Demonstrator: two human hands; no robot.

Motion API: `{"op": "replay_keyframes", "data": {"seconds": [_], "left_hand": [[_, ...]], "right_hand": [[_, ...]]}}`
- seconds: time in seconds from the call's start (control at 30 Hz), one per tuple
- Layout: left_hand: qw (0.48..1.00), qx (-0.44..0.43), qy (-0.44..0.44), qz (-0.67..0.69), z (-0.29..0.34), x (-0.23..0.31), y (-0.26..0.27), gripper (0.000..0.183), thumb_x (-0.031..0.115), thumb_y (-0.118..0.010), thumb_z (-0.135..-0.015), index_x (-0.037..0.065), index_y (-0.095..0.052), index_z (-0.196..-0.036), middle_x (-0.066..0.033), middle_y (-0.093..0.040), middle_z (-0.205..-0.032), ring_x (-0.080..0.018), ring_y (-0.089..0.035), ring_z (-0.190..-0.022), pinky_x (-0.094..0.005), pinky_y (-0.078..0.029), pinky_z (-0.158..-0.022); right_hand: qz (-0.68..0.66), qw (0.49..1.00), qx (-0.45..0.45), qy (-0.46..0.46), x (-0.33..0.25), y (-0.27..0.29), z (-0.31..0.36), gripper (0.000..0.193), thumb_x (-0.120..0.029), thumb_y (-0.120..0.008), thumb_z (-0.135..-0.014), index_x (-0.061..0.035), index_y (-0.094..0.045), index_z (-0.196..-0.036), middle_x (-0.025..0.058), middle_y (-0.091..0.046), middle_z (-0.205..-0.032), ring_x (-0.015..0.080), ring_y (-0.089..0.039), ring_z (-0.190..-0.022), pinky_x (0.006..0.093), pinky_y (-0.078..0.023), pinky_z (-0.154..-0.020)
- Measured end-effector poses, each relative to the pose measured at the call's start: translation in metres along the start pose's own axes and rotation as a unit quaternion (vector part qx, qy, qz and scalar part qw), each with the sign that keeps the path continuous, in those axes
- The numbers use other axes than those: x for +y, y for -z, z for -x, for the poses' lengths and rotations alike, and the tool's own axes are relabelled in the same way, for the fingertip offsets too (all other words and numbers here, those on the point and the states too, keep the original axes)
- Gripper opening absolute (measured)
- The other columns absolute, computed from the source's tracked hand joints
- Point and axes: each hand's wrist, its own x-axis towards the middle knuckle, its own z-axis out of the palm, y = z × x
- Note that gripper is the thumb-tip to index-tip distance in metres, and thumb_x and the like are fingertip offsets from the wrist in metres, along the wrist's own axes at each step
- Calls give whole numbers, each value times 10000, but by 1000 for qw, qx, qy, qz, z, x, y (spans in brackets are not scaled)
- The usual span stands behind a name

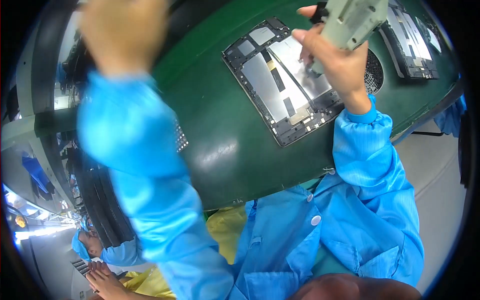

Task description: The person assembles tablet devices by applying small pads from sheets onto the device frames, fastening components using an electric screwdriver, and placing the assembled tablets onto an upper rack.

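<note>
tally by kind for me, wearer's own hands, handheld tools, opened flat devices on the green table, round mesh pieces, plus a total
Left hand and right hand: 2
Pale green handheld tool: 1
Central opened device and far-right opened device: 2
Round mesh piece: 1
Total: 6

A shiny blue jacket (280, 240) (round white buttons (315, 220) down the front) has pockets (381, 261) and a gathered cuff (367, 118) on the right sleeve (367, 155). The left sleeve (155, 200), blurred, appears to match.
</note>
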Motion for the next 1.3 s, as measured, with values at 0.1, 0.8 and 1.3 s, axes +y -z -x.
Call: {"op": "replay_keyframes", "data": {"seconds": [0.1,0.8,1.3], "left_hand": [[996,-85,-7,-3,111,26,-8,224,31,-597,-764,-24,-605,-981,-176,-635,-926,-319,-625,-878,-363,-482,-829],[926,-184,270,-191,207,-63,-93,366,198,-512,-840,-19,-542,-1132,-218,-400,-1312,-348,-340,-1250,-505,-256,-1019],[899,-265,339,-80,211,-77,-105,355,264,-496,-861,-13,-600,-1058,-194,-516,-1214,-318,-430,-1190,-452,-289,-1010]], "right_hand": [[-284,951,-4,125,11,-11,-19,341,35,-658,-711,22,-521,-1023,11,-545,-611,80,-512,-476,207,-406,-441],[-5,1000,-12,17,0,-3,12,306,-17,-705,-672,20,-590,-954,54,-617,-772,98,-578,-696,256,-477,-629],[-30,995,-97,8,16,-20,26,189,-88,-669,-658,-25,-542,-783,137,-564,-654,316,-584,-572,348,-445,-511]]}}
